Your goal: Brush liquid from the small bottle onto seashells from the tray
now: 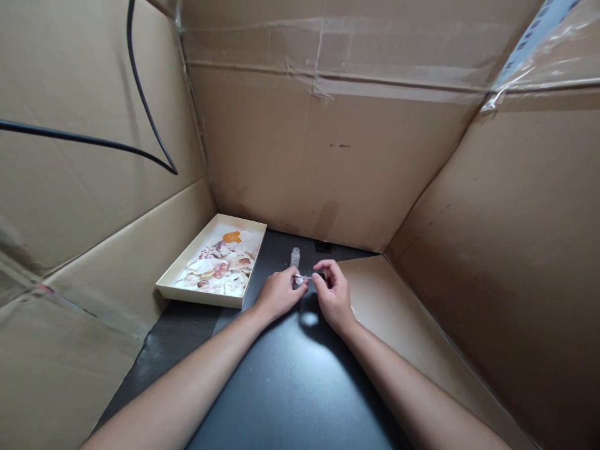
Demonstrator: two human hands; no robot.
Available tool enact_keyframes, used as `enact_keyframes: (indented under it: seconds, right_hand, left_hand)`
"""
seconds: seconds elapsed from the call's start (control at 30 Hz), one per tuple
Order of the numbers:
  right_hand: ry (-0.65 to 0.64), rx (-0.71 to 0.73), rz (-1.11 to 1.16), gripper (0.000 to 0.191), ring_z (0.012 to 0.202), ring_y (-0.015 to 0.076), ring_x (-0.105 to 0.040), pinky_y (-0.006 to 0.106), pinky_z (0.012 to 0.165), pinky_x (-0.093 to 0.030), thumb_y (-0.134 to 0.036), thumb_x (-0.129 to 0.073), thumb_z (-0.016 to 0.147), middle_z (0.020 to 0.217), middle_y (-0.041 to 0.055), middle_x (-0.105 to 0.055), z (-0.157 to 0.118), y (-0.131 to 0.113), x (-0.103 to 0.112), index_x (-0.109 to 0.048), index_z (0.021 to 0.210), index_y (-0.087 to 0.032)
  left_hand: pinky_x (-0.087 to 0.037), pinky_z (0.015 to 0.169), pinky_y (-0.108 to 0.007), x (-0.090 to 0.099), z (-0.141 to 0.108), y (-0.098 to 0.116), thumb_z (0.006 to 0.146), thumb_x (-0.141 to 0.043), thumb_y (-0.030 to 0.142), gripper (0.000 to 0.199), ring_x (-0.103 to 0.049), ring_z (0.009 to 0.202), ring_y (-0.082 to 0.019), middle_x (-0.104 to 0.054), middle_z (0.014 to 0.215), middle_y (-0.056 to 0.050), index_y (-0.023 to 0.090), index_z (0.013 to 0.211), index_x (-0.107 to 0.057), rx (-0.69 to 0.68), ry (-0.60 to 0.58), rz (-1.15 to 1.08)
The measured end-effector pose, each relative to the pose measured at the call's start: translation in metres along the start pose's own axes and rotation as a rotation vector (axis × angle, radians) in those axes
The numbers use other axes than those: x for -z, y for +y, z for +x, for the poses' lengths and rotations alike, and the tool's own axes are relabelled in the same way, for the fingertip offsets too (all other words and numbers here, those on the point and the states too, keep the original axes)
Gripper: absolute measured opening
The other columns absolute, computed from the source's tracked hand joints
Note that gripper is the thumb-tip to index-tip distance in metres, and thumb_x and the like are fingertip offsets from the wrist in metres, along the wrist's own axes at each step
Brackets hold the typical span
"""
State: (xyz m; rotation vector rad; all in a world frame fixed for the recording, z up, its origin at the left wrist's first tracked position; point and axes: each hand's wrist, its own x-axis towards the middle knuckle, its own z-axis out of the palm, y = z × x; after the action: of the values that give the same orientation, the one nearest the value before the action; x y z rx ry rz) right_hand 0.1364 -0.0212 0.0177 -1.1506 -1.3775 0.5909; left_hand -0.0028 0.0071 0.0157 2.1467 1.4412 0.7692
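My left hand [280, 292] is closed on a small whitish piece [299, 280], held between thumb and fingers over the dark table [290, 381]. Just to the right, my right hand [334, 294] pinches a thin stick with a black end [322, 275]; the stick's pale shaft reaches across to the whitish piece. A small clear glass bottle [295, 257] stands upright right behind my left hand, its lower part partly hidden by the fingers.
A cream tray [201, 299] full of shells [220, 265] lies at the back left. Cardboard walls [300, 156] rise behind and on both sides. A cardboard sheet [398, 312] covers the right side. A black cable [94, 139] hangs at the upper left.
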Motion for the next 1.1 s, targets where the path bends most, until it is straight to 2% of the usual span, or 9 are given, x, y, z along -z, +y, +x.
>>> enact_keyframes:
  seconds: [0.17,0.3,0.4,0.57,0.7,0.87,1.0,1.1]
  right_hand:
    - [0.03,-0.013,0.017,0.01,0.053,0.0113,-0.033,0.024,0.051,-0.028,-0.025,-0.053,0.079,0.06,-0.007,-0.034,0.0,-0.0016,0.0008,-0.052,0.088,-0.021]
    - [-0.013,0.0,0.042,0.011,0.053,0.0113,-0.032,0.024,0.052,-0.029,-0.022,-0.053,0.077,0.059,-0.0074,-0.031,-0.0002,-0.0028,0.0011,-0.051,0.087,-0.021]
    - [0.024,-0.018,0.017,0.011,0.053,0.011,-0.031,0.024,0.051,-0.027,-0.021,-0.055,0.076,0.058,-0.0078,-0.03,-0.0008,-0.003,0.0009,-0.051,0.087,-0.021]
    - [-0.005,0.015,0.024,0.011,0.053,0.0108,-0.032,0.024,0.052,-0.028,-0.022,-0.053,0.078,0.06,-0.0075,-0.032,-0.0019,-0.0017,0.0005,-0.051,0.088,-0.02]
    - [0.057,-0.007,-0.016,0.011,0.053,0.0106,-0.032,0.024,0.051,-0.026,-0.021,-0.054,0.076,0.06,-0.0075,-0.032,-0.001,0.0002,0.0002,-0.051,0.087,-0.02]
    - [0.029,0.001,0.001,0.011,0.053,0.0107,-0.032,0.024,0.052,-0.027,-0.022,-0.054,0.077,0.06,-0.0074,-0.033,0.0002,0.0008,0.0,-0.052,0.087,-0.02]
    - [0.08,-0.008,0.009,0.01,0.053,0.0107,-0.032,0.024,0.051,-0.026,-0.022,-0.054,0.077,0.06,-0.0073,-0.034,0.0006,0.0009,0.0002,-0.051,0.087,-0.02]
    - [0.047,0.003,0.029,0.01,0.053,0.0108,-0.032,0.024,0.052,-0.027,-0.023,-0.053,0.078,0.06,-0.0074,-0.033,0.0004,0.0017,0.0,-0.051,0.087,-0.02]
  left_hand:
    - [-0.018,0.054,-0.026,0.0003,-0.0019,0.0015,0.082,-0.052,0.039,0.025,-0.05,0.055,-0.016,-0.06,0.062,-0.003,0.019,0.067,-0.057,0.018,-0.001,0.107]
    - [-0.016,0.054,-0.027,0.0009,-0.0017,0.0019,0.08,-0.054,0.04,0.026,-0.053,0.057,-0.018,-0.062,0.063,-0.005,0.019,0.066,-0.059,0.024,-0.02,0.171]
    - [-0.016,0.053,-0.028,0.0005,-0.0005,0.0007,0.081,-0.052,0.044,0.03,-0.055,0.058,-0.019,-0.063,0.063,-0.006,0.02,0.066,-0.06,0.031,-0.014,0.197]
    - [-0.02,0.053,-0.027,0.0014,0.0006,-0.0007,0.082,-0.052,0.049,0.033,-0.059,0.062,-0.02,-0.067,0.069,-0.007,0.019,0.072,-0.064,0.028,-0.036,0.23]
    - [-0.022,0.053,-0.026,0.0036,0.0006,0.0,0.084,-0.049,0.051,0.036,-0.061,0.066,-0.021,-0.069,0.072,-0.006,0.02,0.074,-0.065,0.047,-0.049,0.275]
    - [-0.023,0.053,-0.027,0.0047,0.0005,-0.0004,0.084,-0.046,0.055,0.04,-0.064,0.069,-0.022,-0.07,0.075,-0.006,0.02,0.075,-0.064,0.062,-0.055,0.333]
    - [-0.027,0.055,-0.026,0.0053,0.0005,-0.0002,0.085,-0.043,0.059,0.045,-0.065,0.07,-0.023,-0.07,0.076,-0.007,0.02,0.077,-0.065,0.059,-0.062,0.358]
    - [-0.029,0.056,-0.026,0.0065,0.0002,0.0013,0.086,-0.043,0.059,0.044,-0.065,0.072,-0.024,-0.07,0.076,-0.007,0.02,0.077,-0.064,0.06,-0.07,0.352]
